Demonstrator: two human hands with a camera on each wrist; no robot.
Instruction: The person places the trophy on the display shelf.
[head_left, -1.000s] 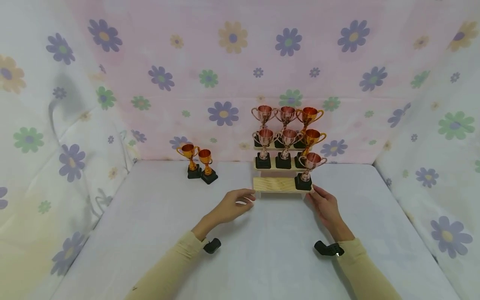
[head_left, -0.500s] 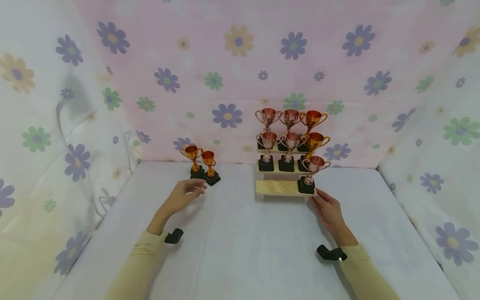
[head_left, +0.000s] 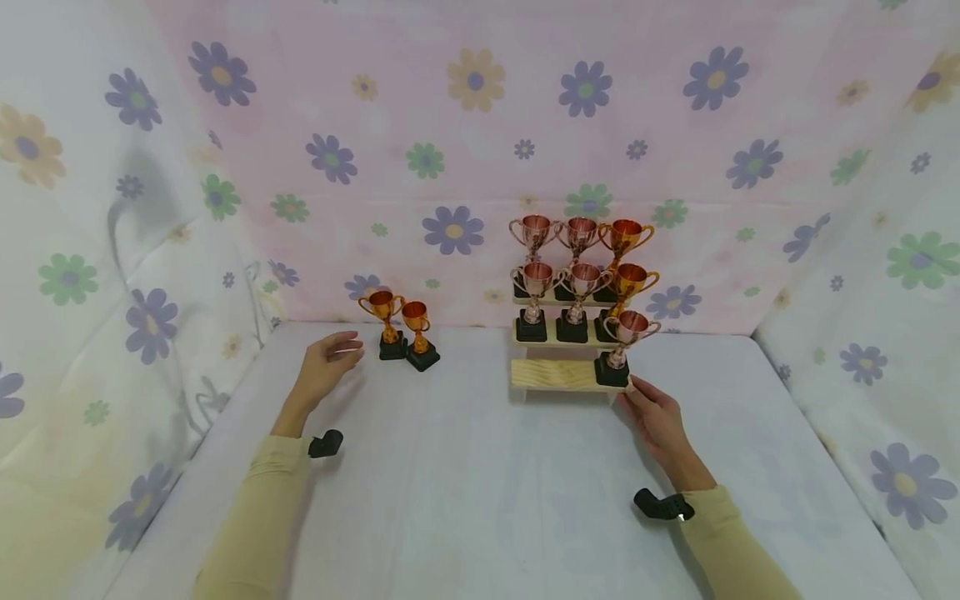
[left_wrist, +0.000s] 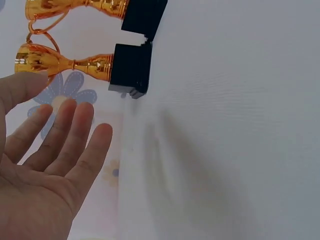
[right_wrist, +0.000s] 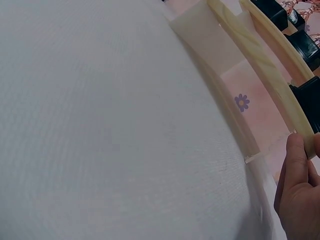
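Two gold trophy cups, the left one (head_left: 382, 307) and the right one (head_left: 416, 317), stand close together on black bases on the table. My left hand (head_left: 321, 371) hovers just left of them, fingers extended and holding nothing. In the left wrist view the nearer gold trophy (left_wrist: 92, 67) lies past my fingertips. A three-tier wooden display stand (head_left: 551, 374) bears several trophies. On its lowest step a rose-gold trophy (head_left: 630, 327) stands at the right end. My right hand (head_left: 660, 427) pinches the right end of that step; the right wrist view shows fingers (right_wrist: 296, 160) under the board (right_wrist: 272, 82).
Rose-gold trophies (head_left: 536, 283) fill the left and middle of the upper two tiers, with gold ones (head_left: 632, 283) at their right ends. The white-covered table (head_left: 480, 500) meets a flowered cloth backdrop (head_left: 315, 242) behind and at both sides.
My left hand has moved left from the stand's left end, past the front of the two gold trophies, to their left side. The right hand stays at the stand; the trophies keep their places.
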